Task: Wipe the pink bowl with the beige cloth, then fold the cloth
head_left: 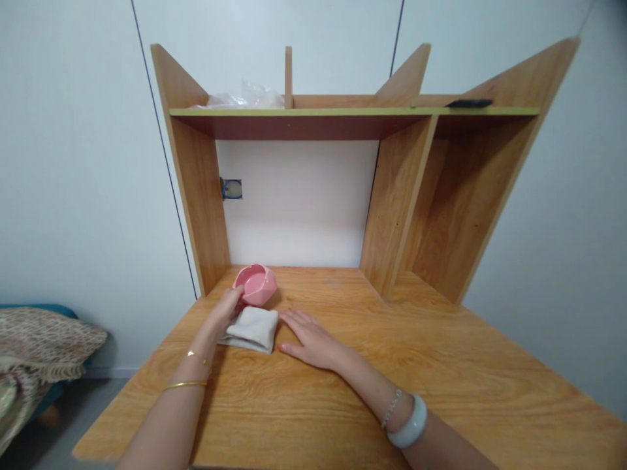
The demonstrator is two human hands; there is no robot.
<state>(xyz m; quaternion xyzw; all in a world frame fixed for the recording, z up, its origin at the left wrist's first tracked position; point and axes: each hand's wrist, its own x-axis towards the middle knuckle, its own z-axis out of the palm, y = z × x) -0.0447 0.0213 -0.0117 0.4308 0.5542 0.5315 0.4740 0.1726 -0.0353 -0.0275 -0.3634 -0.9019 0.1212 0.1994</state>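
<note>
A pink faceted bowl (pixel 264 287) is tilted toward me near the back left of the wooden desk (pixel 392 378). My left hand (pixel 229 307) grips its left side, with the thumb on the rim and the other fingers mostly hidden behind and below. Just in front of the bowl lies a folded light grey cloth (pixel 253 328), partly under my left hand. My right hand (pixel 308 339) lies flat on the desk at the right of the cloth, fingers stretched out and holding nothing. Its fingertips are close to the cloth's right edge.
A wooden shelf unit (pixel 304 112) rises from the back of the desk. On its top are a clear plastic bag (pixel 245 96) and a flat black object (pixel 469 103). An open socket box (pixel 232 189) shows in the wall. A patterned fringed blanket (pixel 44 346) lies at the far left.
</note>
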